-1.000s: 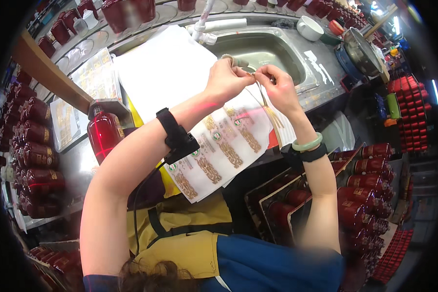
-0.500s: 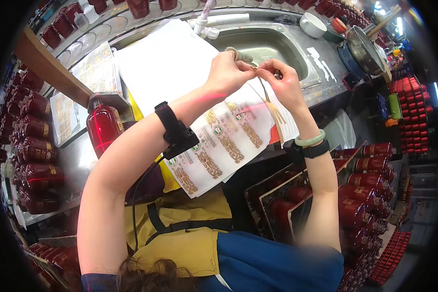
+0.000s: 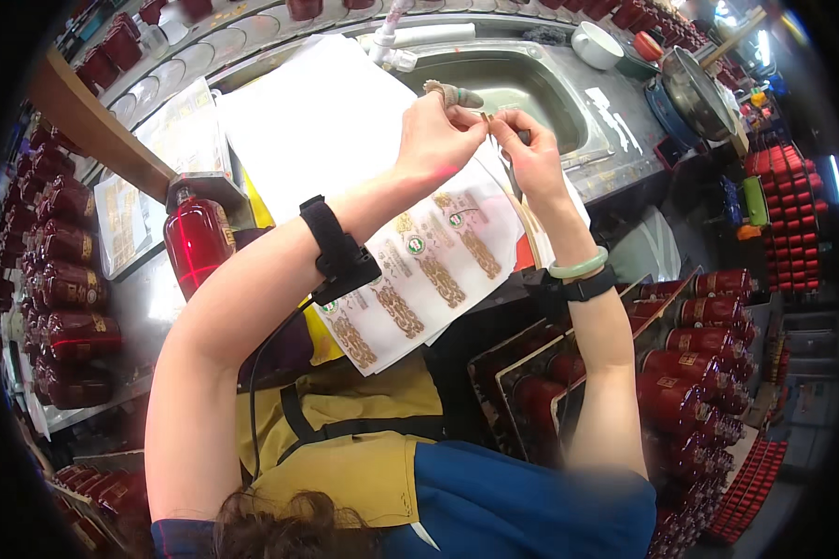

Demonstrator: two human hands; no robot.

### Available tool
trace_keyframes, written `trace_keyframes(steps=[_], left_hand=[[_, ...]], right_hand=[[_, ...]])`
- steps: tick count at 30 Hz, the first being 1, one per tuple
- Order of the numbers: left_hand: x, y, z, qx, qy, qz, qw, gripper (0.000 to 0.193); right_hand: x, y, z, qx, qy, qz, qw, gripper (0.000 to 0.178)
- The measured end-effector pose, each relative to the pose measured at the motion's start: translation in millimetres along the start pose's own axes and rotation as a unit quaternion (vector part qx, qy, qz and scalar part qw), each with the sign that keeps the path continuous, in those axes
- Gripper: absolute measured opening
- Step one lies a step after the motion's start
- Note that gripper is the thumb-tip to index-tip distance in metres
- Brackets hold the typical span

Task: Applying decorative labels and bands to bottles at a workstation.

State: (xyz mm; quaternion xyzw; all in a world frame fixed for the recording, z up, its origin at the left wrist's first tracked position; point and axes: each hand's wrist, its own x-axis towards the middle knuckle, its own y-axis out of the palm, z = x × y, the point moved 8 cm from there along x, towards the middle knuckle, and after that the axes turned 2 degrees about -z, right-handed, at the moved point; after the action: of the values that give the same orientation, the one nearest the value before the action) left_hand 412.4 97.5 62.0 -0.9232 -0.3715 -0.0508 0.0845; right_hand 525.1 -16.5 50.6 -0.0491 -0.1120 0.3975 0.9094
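Over the near edge of the sink, my left hand and my right hand meet fingertip to fingertip, both pinched. Between them shows the end of a small narrow gold-brown strip; the fingers hide most of it. A finger of my left hand wears a beige-and-grey cover. Under my hands lie white sheets with gold patterned decals and green round marks. Long thin gold strips lie at the sheets' right edge, below my right hand.
A red bottle, crossed by a red light line, stands left under a wooden arm. Rows of red bottles fill the left side; racks of them stand right. Behind are a tap, a white pot and a pan.
My right hand has shifted slightly left and its wrist has come inward. The fingertips have moved up a little. The dark strip hanging below them is now mostly hidden.
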Motion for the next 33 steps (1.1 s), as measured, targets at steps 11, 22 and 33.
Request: trace_keyframes(steps=[11,22,33], left_hand=[[-8,6,-6,-0.018,-0.002,0.01,1.0,0.027],[0,10,12,-0.039,-0.034,0.086,0.995,0.023],[-6,10,11,0.002,-0.05,0.071,0.996,0.019]], right_hand=[[-4,-5,-16,0.11,0.067,0.011,0.992,0.015],[-3,-14,-21,0.123,0.122,0.037,0.984,0.02],[-10,-15,-6,0.057,0.092,0.021,0.994,0.019]])
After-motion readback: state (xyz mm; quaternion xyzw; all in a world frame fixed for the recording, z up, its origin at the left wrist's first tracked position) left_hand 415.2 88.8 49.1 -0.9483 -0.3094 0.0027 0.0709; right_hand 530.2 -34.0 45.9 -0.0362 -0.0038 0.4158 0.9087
